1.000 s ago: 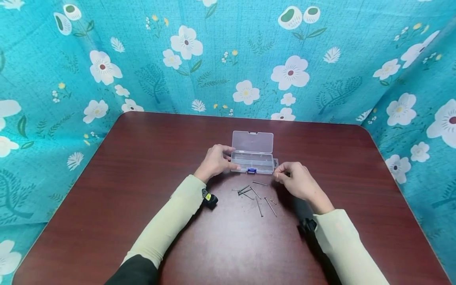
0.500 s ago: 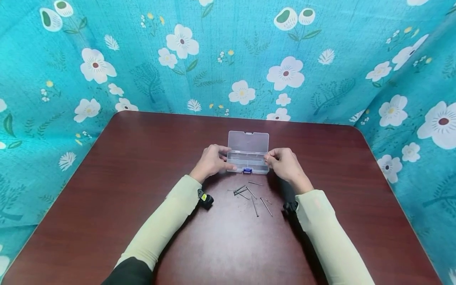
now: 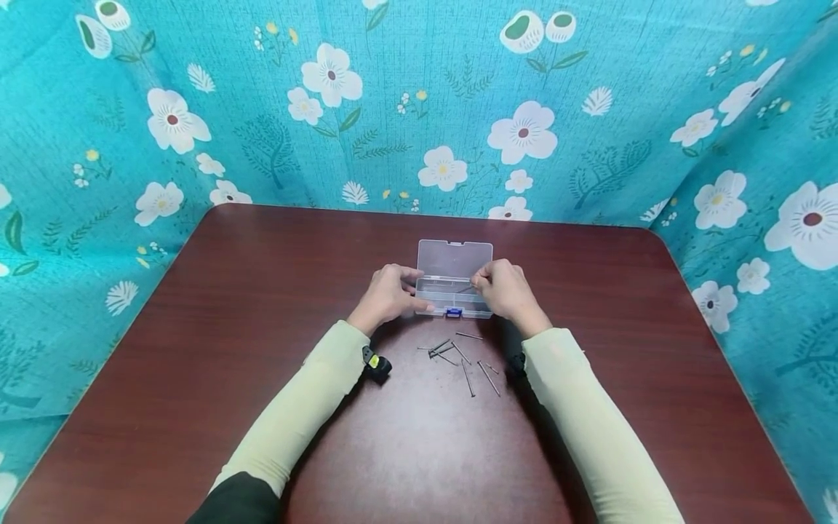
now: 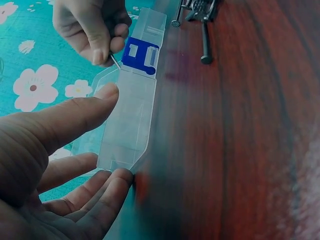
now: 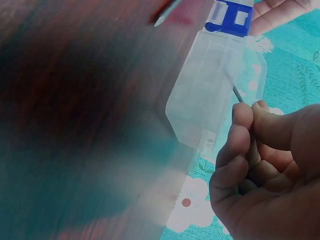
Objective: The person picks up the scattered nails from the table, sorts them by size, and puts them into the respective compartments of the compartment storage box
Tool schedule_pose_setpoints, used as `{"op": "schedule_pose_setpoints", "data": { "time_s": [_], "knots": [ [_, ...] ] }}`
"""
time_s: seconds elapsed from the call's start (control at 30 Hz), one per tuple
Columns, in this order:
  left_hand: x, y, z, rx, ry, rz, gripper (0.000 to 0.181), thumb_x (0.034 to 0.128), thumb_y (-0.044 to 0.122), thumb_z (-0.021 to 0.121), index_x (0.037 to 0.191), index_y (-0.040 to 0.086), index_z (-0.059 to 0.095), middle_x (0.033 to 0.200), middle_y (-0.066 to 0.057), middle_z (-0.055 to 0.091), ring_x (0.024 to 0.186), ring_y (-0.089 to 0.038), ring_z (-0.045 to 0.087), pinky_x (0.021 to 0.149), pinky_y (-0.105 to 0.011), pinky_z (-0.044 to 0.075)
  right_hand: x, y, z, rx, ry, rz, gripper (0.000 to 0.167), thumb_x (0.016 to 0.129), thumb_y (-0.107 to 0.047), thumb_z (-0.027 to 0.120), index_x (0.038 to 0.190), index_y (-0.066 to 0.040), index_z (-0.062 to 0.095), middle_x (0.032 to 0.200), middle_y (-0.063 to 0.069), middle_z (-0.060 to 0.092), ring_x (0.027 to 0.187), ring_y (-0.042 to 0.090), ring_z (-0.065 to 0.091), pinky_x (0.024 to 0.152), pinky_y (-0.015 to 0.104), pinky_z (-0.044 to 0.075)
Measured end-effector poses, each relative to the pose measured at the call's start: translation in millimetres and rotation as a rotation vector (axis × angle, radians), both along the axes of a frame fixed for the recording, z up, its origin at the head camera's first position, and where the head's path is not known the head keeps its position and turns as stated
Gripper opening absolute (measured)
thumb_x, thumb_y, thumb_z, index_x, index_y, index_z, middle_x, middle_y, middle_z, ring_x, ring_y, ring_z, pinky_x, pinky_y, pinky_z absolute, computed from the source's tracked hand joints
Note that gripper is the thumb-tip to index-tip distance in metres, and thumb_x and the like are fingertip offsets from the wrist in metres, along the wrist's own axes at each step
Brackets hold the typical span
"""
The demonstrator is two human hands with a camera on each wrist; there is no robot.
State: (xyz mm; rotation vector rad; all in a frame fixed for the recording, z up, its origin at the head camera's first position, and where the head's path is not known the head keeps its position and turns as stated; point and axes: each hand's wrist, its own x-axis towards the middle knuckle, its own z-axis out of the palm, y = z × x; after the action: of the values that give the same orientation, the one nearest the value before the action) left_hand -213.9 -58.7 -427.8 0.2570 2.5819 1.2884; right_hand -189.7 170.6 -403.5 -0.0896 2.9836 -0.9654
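Note:
A clear plastic box (image 3: 437,300) with compartments stands on the table, its lid (image 3: 455,258) raised at the back and a blue latch (image 3: 453,313) on its front. My left hand (image 3: 386,295) holds the box's left end, thumb along the front and fingers round the far side. Over the box's right half, my right hand (image 3: 509,290) pinches a thin metal nail (image 5: 237,93) between thumb and forefinger. That nail points down toward the inside; one end is hidden in the fingers. Several loose nails (image 3: 467,378) lie in front of the box.
The dark red-brown table (image 3: 294,262) has rounded far corners. Behind and beside it hangs a blue flowered cloth (image 3: 393,109). A black wrist camera (image 3: 377,366) sits on the left wrist, close to the loose nails.
My right hand has moved left and away from me, from beside the box's right end to over its inside, bringing the nail along. The left hand stays on the box.

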Motion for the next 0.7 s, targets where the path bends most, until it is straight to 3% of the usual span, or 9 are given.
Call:
{"op": "schedule_pose_setpoints", "data": {
  "time_s": [0.3,0.47,0.7],
  "knots": [
    [-0.6,0.0,1.1,0.004,0.001,-0.010,0.068,0.0690,0.024,0.096,0.130,0.011,0.069,0.102,-0.007,0.070,0.094,-0.018,0.065,0.070,-0.031,0.056,-6.8,-6.6,-1.7,0.043,-0.031,-0.025,0.019,0.100,-0.014,0.063,0.090,-0.004,0.076,0.068,0.004,0.059,0.063,0.022,0.053,0.064,0.037,0.045],
    [0.4,-4.1,2.1,-0.012,0.015,0.014,0.069,0.0674,0.023,0.097,0.130,0.011,0.069,0.100,-0.006,0.070,0.092,-0.018,0.064,0.068,-0.032,0.055,-7.2,-9.6,-1.0,0.001,-0.022,-0.016,0.016,0.099,-0.014,0.065,0.093,-0.005,0.077,0.076,0.004,0.065,0.067,0.023,0.055,0.064,0.037,0.046],
    [-0.3,-1.3,-0.1,-0.004,0.015,-0.016,0.070,0.0677,0.025,0.097,0.131,0.010,0.068,0.102,-0.007,0.070,0.093,-0.018,0.064,0.069,-0.031,0.056,3.5,-2.0,1.2,-0.072,-0.012,-0.036,0.014,0.098,-0.014,0.067,0.095,-0.005,0.077,0.079,0.005,0.067,0.067,0.023,0.054,0.060,0.036,0.045]
  ]
}}
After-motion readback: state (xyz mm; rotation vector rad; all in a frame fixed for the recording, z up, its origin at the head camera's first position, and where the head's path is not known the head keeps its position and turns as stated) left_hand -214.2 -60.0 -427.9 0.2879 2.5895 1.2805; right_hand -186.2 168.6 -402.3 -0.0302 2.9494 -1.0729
